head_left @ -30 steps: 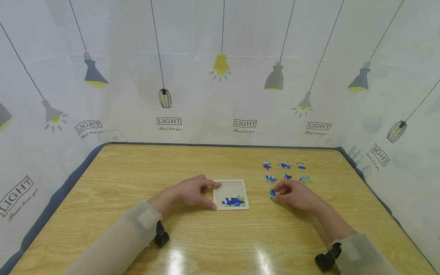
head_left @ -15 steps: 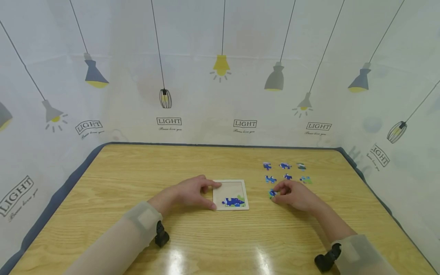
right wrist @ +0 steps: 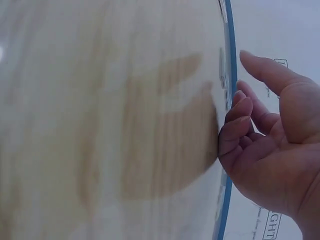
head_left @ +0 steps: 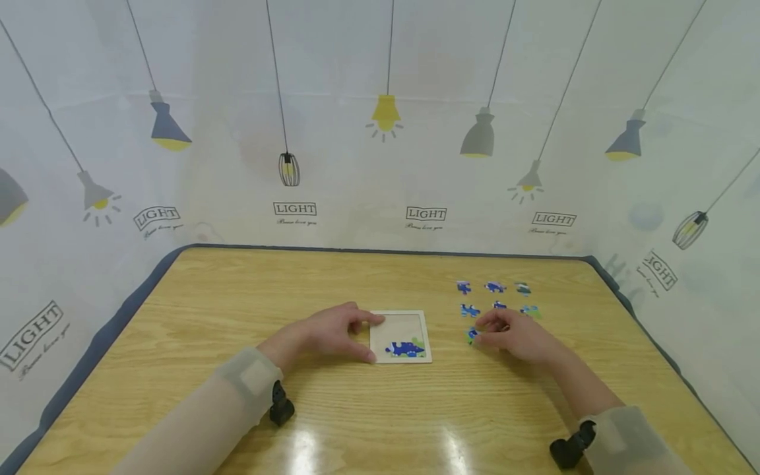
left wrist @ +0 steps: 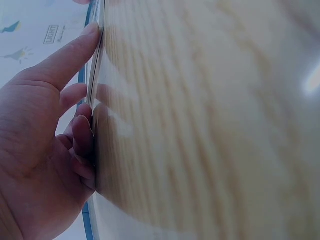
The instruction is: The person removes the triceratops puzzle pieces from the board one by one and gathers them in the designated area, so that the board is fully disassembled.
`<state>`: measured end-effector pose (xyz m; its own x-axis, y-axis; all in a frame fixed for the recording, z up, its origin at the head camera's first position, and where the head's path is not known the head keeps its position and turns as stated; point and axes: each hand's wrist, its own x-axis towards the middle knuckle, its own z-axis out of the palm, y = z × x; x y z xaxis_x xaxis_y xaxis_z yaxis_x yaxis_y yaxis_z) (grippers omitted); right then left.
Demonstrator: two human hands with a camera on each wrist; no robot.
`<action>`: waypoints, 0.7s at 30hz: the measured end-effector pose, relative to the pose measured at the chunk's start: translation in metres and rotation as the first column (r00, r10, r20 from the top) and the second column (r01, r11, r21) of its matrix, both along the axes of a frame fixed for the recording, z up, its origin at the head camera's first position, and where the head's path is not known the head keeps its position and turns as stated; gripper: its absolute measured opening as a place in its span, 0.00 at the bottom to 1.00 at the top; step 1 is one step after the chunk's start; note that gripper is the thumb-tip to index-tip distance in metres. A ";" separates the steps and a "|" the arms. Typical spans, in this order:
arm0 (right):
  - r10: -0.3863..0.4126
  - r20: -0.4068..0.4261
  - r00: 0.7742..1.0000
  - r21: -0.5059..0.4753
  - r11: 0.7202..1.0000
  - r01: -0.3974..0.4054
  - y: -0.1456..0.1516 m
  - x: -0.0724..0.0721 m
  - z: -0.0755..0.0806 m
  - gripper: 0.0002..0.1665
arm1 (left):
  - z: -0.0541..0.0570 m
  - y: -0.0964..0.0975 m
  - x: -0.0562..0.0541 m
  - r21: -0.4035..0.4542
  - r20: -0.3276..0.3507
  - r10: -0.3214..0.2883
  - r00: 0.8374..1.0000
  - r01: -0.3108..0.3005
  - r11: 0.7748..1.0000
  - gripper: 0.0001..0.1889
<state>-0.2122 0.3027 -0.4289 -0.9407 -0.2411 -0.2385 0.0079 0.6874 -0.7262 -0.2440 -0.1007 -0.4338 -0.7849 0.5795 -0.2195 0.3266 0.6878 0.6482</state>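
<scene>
My left hand (head_left: 329, 333) holds the left side of a square pale wooden puzzle tray (head_left: 427, 336), thumb at the near corner and forefinger at the far one. Joined blue and green jigsaw pieces (head_left: 406, 348) lie along the near side inside the tray. To the right of the tray, a blue-green jigsaw piece (head_left: 472, 335) lies on the table beside my right hand (head_left: 519, 336). In the right wrist view, the thumb (right wrist: 270, 70) and forefinger stand apart with nothing between them, and the other fingers are loosely curled.
Beyond the right hand, several loose jigsaw pieces lie in two rows, among them a blue piece (head_left: 470, 310) and a green one (head_left: 530, 311). The wooden table (head_left: 267, 284) meets a white lamp-printed curtain (head_left: 344, 185) at the back and sides.
The head view has shifted slightly. My right fingers, earlier touching the blue-green jigsaw piece, are now a little to its right. The left hand and tray stay in place.
</scene>
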 end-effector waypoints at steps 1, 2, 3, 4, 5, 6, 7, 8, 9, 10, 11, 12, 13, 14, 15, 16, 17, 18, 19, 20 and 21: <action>-0.006 0.001 1.000 -0.007 1.000 0.006 -0.002 0.001 0.002 0.27 | 0.000 0.000 0.000 0.000 0.000 -0.001 1.000 0.001 1.000 0.42; -0.003 -0.007 1.000 -0.013 1.000 0.002 -0.005 0.001 0.003 0.26 | 0.000 0.001 0.000 0.001 -0.001 -0.002 1.000 0.002 1.000 0.42; 0.000 -0.013 1.000 -0.023 1.000 -0.001 -0.010 0.002 0.005 0.26 | 0.000 0.001 0.000 0.001 0.000 0.000 1.000 0.000 1.000 0.42; 0.006 -0.017 1.000 -0.038 0.999 -0.007 -0.016 0.002 0.007 0.25 | 0.000 0.001 0.000 -0.001 0.001 0.000 1.000 0.000 1.000 0.42; 0.012 -0.021 1.000 -0.050 0.999 -0.013 -0.023 0.003 0.009 0.23 | 0.001 0.002 0.000 -0.001 0.000 -0.001 1.000 0.001 1.000 0.42; 0.022 -0.022 1.000 -0.067 0.998 -0.023 -0.032 0.003 0.011 0.21 | 0.001 0.002 0.000 -0.001 -0.001 -0.001 1.000 0.001 1.000 0.42; 0.035 -0.019 0.999 -0.084 0.996 -0.036 -0.041 0.003 0.013 0.19 | 0.001 0.002 0.000 -0.002 -0.003 -0.002 1.000 0.002 1.000 0.42; 0.055 -0.018 0.998 -0.102 0.993 -0.057 -0.050 0.003 0.014 0.18 | 0.001 0.002 0.000 -0.003 -0.005 -0.002 1.000 0.002 1.000 0.42; 0.077 -0.013 0.997 -0.122 0.989 -0.078 -0.059 0.002 0.014 0.17 | 0.001 0.002 0.000 -0.005 -0.007 -0.003 1.000 0.003 1.000 0.42; 0.099 -0.009 0.995 -0.133 0.986 -0.099 -0.068 0.002 0.014 0.16 | 0.001 0.002 0.000 -0.006 -0.009 -0.004 1.000 0.004 1.000 0.42; 0.119 -0.004 0.993 -0.142 0.983 -0.118 -0.077 0.002 0.013 0.15 | 0.000 0.002 0.000 -0.007 -0.013 -0.006 1.000 0.006 1.000 0.42; 0.140 0.004 0.990 -0.153 0.979 -0.138 -0.085 0.002 0.012 0.14 | 0.000 0.002 0.000 -0.008 -0.013 -0.005 1.000 0.005 1.000 0.42; 0.161 0.011 0.987 -0.164 0.974 -0.157 -0.093 0.001 0.011 0.14 | 0.000 0.001 0.000 -0.006 -0.014 -0.006 1.000 0.006 1.000 0.42; 0.180 0.016 0.984 -0.172 0.969 -0.175 -0.100 0.000 0.010 0.14 | -0.001 0.001 0.000 -0.004 -0.014 -0.007 1.000 0.007 1.000 0.42; 0.196 0.023 0.980 -0.178 0.966 -0.189 -0.106 0.000 0.009 0.14 | -0.001 0.000 0.000 -0.004 -0.015 -0.009 1.000 0.009 1.000 0.42; 0.205 0.029 0.978 -0.179 0.964 -0.197 -0.111 -0.001 0.008 0.14 | -0.001 0.000 0.000 -0.003 -0.014 -0.011 1.000 0.011 1.000 0.41; 0.212 0.036 0.977 -0.181 0.962 -0.203 -0.116 -0.001 0.007 0.14 | -0.001 0.000 -0.001 -0.003 -0.014 -0.013 1.000 0.013 1.000 0.41; 0.217 0.043 0.975 -0.183 0.961 -0.206 -0.119 -0.002 0.007 0.14 | -0.002 -0.001 -0.001 -0.004 -0.014 -0.015 1.000 0.015 1.000 0.41; 0.221 0.047 0.974 -0.181 0.961 -0.209 -0.121 -0.003 0.005 0.14 | -0.002 -0.001 -0.002 -0.006 -0.016 -0.018 1.000 0.017 1.000 0.41; 0.220 0.050 0.974 -0.175 0.962 -0.208 -0.123 -0.003 0.005 0.13 | -0.002 -0.001 -0.002 -0.010 -0.018 -0.017 1.000 0.017 1.000 0.41; 0.219 0.053 0.974 -0.169 0.964 -0.207 -0.123 -0.004 0.004 0.13 | -0.002 -0.001 -0.002 -0.012 -0.018 -0.016 1.000 0.016 1.000 0.41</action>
<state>-0.2161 0.1793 -0.4249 -0.8457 -0.4749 -0.2435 -0.0711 0.5524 -0.8305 -0.2461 -0.1022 -0.4355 -0.7794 0.5893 -0.2127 0.3488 0.6902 0.6340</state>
